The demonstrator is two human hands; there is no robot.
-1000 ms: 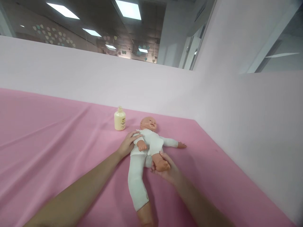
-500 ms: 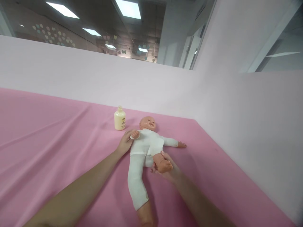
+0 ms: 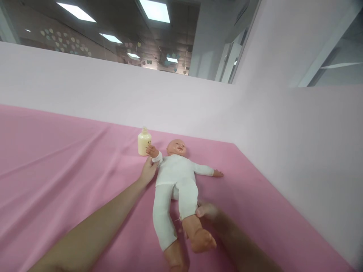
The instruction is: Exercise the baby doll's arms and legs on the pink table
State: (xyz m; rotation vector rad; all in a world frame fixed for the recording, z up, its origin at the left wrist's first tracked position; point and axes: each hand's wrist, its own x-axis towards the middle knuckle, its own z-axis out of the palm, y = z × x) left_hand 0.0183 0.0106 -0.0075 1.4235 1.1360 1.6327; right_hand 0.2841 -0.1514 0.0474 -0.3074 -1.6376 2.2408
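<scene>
Left hand point(image 3: 148, 173): narrow, curled at the white sleeve point(image 3: 157, 158) beside it and seeming to prop that limb up; its fingers are mostly hidden.
Right hand point(image 3: 211, 213): closed about a lower leg point(image 3: 193, 226), thumb against the trouser cuff, some blurred fingers showing between the legs.
Step in hand: by the look of both grips, one arm and one leg are being handled together, the leg nearly straight.
Next move: any further shift of these limbs would call for a light, even hold at cuff and sleeve.
Pink cover point(image 3: 70, 166): beneath both hands and spreading left of them, cloth-like, with long soft creases.
Bottle point(image 3: 142, 142): upright just beyond the left hand, squat, glossy and cream, round-shouldered and narrow-necked, with dark print; a small raised fist overlaps it in view, touching or not I cannot tell.
Doll point(image 3: 177, 170): face up between the hands, smooth rubbery head away from them, soft white knit-like clothing on the body.
Outstretched arm point(image 3: 204, 170): beyond the right hand, flat on the cover, fingers pointing right.
Wall point(image 3: 283, 124): plain and pale, beyond and right of both hands.
</scene>
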